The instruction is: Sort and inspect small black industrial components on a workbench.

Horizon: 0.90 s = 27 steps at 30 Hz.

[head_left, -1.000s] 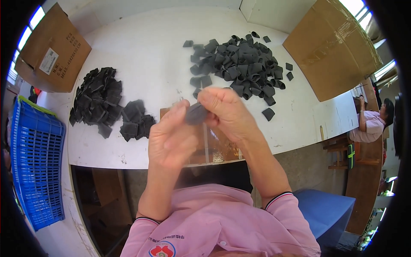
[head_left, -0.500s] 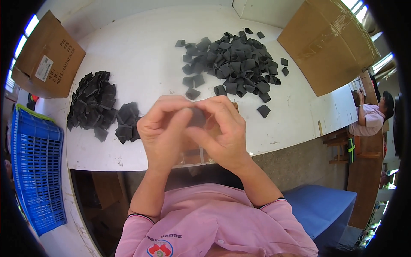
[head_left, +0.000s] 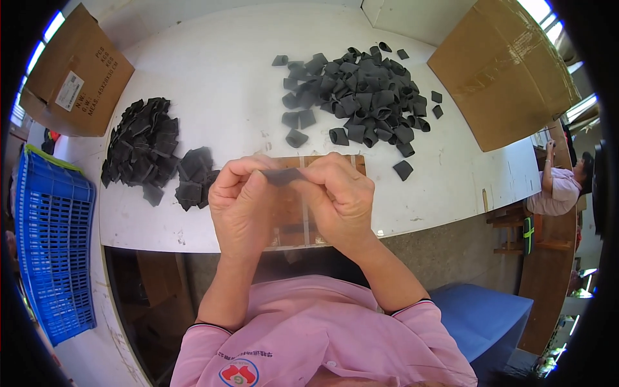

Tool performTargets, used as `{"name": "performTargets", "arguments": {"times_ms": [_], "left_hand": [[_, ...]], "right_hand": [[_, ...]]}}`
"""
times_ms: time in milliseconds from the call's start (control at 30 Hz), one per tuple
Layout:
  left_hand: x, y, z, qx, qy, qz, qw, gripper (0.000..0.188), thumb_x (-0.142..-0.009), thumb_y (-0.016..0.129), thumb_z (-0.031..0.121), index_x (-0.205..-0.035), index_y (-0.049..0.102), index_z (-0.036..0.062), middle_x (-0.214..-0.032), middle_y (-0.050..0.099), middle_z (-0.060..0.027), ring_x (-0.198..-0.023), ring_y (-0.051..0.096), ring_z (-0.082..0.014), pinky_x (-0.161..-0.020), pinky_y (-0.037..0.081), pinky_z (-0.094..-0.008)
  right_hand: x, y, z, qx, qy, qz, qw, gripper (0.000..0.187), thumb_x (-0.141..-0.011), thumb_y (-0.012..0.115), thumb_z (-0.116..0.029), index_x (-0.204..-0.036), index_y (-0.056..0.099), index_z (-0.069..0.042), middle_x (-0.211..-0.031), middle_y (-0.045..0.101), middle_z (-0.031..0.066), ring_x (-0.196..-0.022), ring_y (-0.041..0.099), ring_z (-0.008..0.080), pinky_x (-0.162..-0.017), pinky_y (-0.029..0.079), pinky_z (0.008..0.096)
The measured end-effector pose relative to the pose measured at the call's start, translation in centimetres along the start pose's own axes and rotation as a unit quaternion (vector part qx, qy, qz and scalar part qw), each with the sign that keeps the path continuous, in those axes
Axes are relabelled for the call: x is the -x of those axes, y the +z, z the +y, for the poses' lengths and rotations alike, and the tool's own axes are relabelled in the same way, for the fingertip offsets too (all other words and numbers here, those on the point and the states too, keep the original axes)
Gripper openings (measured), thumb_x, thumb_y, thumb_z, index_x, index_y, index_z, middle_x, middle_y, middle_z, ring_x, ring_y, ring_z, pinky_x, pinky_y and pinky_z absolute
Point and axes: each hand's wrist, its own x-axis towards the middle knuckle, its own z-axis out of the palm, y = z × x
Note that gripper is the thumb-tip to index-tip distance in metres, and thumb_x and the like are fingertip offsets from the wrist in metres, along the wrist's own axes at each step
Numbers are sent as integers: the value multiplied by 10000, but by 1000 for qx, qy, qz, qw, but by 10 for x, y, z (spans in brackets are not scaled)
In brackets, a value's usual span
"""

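The white worktable (head_left: 219, 84) had scuffs and dark marks along its front. At its left lay a heap of flat dark fabric pieces (head_left: 140, 145), with a smaller pile (head_left: 193, 179) just beside it. Right of centre spread a large heap of short dark-grey fabric tubes (head_left: 371, 97), several lying loose around it. A brown taped panel (head_left: 287, 218) lay at the front edge; a cardboard carton (head_left: 506, 71) stood at the right.

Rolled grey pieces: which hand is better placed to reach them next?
Probably the right hand: it's nearer the rolled grey pieces, while the left hand is beside the small dark heap. Both pinch the held piece.
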Motion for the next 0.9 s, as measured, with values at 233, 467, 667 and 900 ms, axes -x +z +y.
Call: {"name": "performTargets", "arguments": {"times_ms": [233,467,667,900], "left_hand": [[-1,-3,7,-16,-30,20,999,79,-825,520,33,-873,565,-10,-864,592,-61,-787,542,-108,-735,429,-240],[9,-44,-15,-365,67,120,921,79,-835,517,25,-884,561,-18,-824,579,-32,-764,516,-80,-711,411,-209],[24,-116,-16,-675,24,136,725,208,-745,579,54,-943,548,-2,-903,561,-118,-801,547,-192,-684,444,-279],[16,-121,-34,-864,-37,56,499,159,-700,609,94,-802,528,4,-846,508,-165,-838,491,-321,-689,437,-394]], "right_hand": [[-5,6,-4,108,-78,5,991,129,-641,661,12,-712,556,-8,-627,490,62,-569,493,209,-475,391,302],[-26,-33,6,-369,235,-59,898,114,-836,527,-125,-812,549,-15,-662,507,-9,-525,432,61,-448,346,210],[3,-22,17,-222,344,17,912,273,-886,459,-217,-929,565,31,-659,529,8,-540,447,49,-469,361,173],[55,0,13,-221,442,-132,859,241,-880,472,-202,-863,587,10,-640,521,-3,-547,445,43,-489,368,167]]}}
